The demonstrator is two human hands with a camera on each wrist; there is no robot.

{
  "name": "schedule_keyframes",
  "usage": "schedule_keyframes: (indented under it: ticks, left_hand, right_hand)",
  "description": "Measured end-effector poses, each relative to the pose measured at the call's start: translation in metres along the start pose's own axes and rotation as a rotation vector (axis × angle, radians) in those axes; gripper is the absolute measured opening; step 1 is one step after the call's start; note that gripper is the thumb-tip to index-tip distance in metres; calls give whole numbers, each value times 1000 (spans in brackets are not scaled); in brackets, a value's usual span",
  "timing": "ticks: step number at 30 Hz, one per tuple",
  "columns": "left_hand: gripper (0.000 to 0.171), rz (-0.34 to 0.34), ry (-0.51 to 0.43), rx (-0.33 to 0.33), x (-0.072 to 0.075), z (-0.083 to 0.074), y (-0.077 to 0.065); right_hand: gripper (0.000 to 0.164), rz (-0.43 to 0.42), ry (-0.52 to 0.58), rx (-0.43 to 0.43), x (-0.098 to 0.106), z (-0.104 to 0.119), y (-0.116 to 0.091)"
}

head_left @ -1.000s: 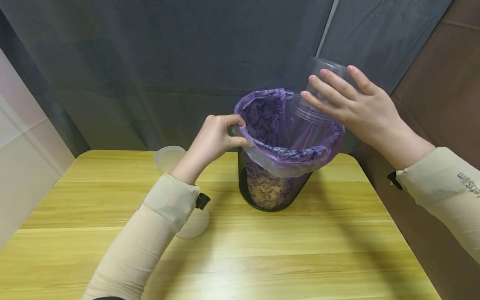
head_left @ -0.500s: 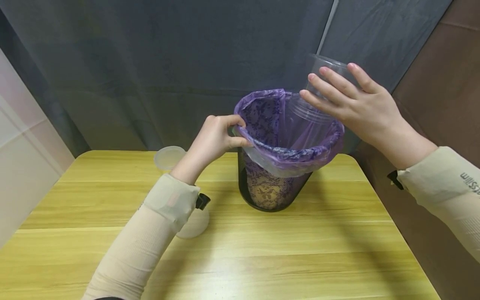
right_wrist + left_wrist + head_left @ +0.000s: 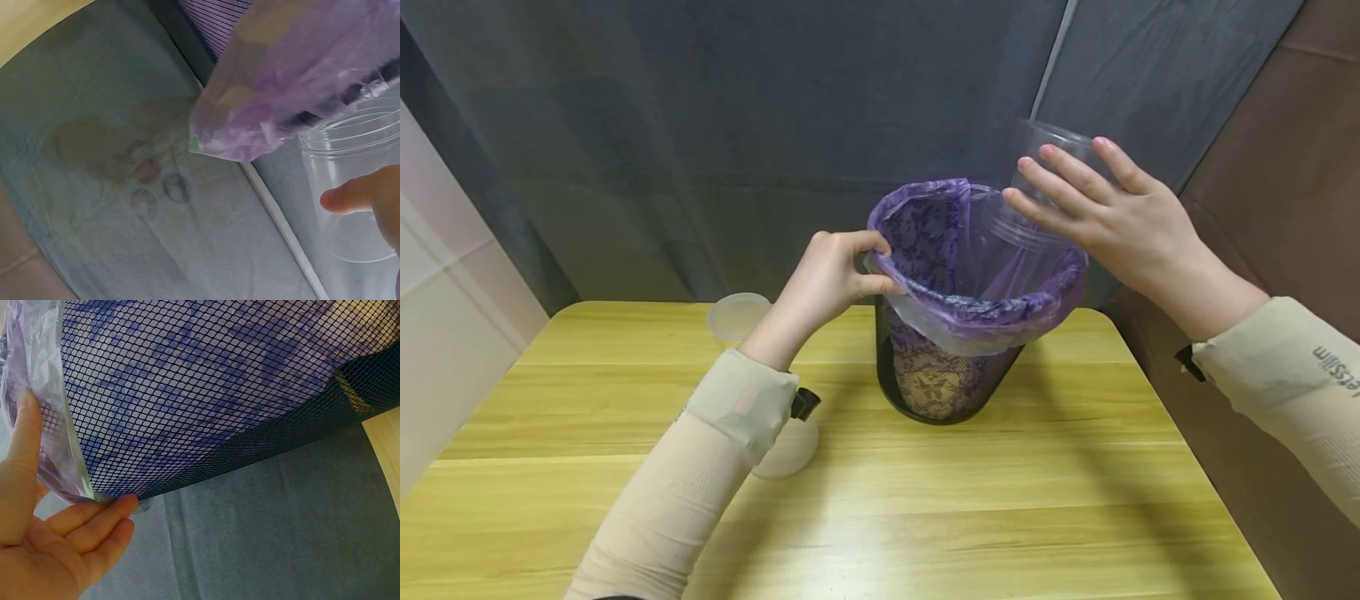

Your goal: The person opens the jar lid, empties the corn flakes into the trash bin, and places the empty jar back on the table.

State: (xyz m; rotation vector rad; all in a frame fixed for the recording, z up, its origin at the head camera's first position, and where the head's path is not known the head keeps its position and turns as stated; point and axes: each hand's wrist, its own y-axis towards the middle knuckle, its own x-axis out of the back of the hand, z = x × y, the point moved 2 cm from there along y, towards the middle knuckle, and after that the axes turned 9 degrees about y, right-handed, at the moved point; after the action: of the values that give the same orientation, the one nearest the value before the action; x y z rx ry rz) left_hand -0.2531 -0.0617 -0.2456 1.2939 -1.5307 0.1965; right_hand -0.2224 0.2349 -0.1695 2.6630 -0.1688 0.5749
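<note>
The table is the biggest thing, and the black bin stands on its far side, a bit right of the middle. A purple bag lines the bin and folds over its edge. The right hand holds the jar, tipped mouth down over the far right part of the bin's top. The left hand pinches the bag and bin edge on the left. At the left of the table lie two pale round things, a far disc and a near disc, each partly hidden by the left arm. To do this well, I think the left hand should pinch just enough to stop the bin tipping, and the jar's mouth should sit well inside the bag's ring. The right wrist view shows the thumb on the jar's clear side, which the head view hides. The left wrist view shows the left fingers bent at the bin's edge, but no jar. I can't tell if the jar touches the bag
</note>
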Motion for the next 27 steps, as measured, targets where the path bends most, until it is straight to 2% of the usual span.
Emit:
schedule_keyframes:
  ticks: [10, 27]
  left_hand:
    - [25, -2, -3, -2, 0, -2, -1]
    - [28, -10, -6, -8, 0, -1, -1]
  right_hand:
    - [109, 65, 76, -7, -8, 4, -14]
    - [104, 34, 46, -6, -9, 4, -15]
